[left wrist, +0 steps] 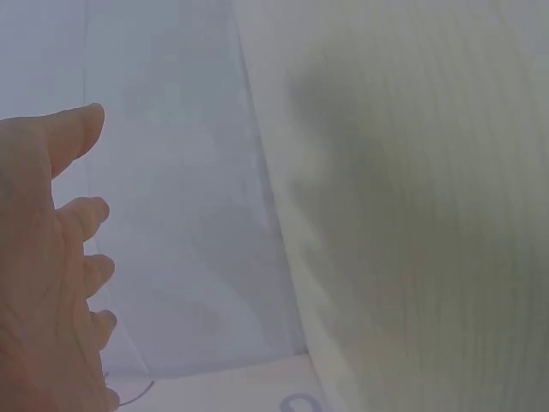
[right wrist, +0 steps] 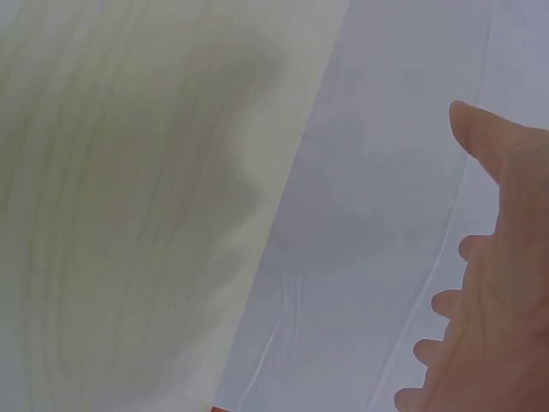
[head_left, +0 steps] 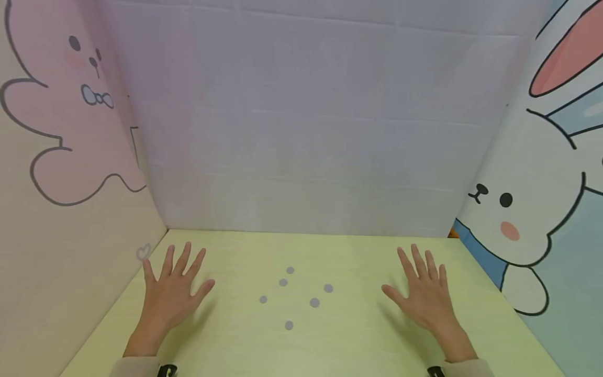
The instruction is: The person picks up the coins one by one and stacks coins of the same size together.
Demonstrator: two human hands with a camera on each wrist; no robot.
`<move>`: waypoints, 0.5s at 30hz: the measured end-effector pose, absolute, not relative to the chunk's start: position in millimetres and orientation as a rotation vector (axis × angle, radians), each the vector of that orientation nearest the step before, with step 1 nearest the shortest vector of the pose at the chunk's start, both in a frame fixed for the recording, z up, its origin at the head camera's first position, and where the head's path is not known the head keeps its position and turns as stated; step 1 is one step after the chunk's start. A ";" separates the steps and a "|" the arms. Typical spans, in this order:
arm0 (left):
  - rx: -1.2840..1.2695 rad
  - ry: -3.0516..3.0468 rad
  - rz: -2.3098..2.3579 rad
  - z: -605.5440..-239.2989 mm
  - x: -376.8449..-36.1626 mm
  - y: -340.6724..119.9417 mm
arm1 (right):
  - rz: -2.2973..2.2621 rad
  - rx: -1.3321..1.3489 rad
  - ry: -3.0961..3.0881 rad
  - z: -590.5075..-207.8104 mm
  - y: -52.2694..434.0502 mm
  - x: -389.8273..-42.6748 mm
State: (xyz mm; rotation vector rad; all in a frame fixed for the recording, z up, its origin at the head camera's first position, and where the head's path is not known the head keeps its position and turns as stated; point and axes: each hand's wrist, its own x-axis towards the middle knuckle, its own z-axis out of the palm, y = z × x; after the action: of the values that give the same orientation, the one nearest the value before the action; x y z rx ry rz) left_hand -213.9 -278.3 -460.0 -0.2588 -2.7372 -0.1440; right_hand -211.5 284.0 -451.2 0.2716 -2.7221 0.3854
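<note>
While both the left hand (head_left: pixel 173 293) and right hand (head_left: pixel 424 294) lie flat, fingers spread, holding nothing, six grey discs (head_left: pixel 314 302) sit untouched between them; handling looks not yet begun.

The person's bare left hand (head_left: pixel 171 292) lies palm down with its fingers straight and spread, the thumb angled out toward the middle. The bare right hand (head_left: pixel 424 296) mirrors it, palm down, fingers splayed, thumb pointing inward. The two hands are well apart, each holding nothing. Both forearms reach forward from the lower edge of the head view, with a beige sleeve cuff (head_left: pixel 134 365) showing at each wrist.
</note>
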 end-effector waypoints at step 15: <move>-0.304 -2.757 -0.253 -458.2 -212.6 -271.2 | 0.604 0.328 -2.643 -448.8 266.8 -220.2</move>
State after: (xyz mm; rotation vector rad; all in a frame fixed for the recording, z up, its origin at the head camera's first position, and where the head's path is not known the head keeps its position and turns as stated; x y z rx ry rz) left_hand -212.6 -271.2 -458.2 -0.3040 -2.7575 -0.2527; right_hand -220.2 266.8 -448.8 0.3278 -2.6431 0.6044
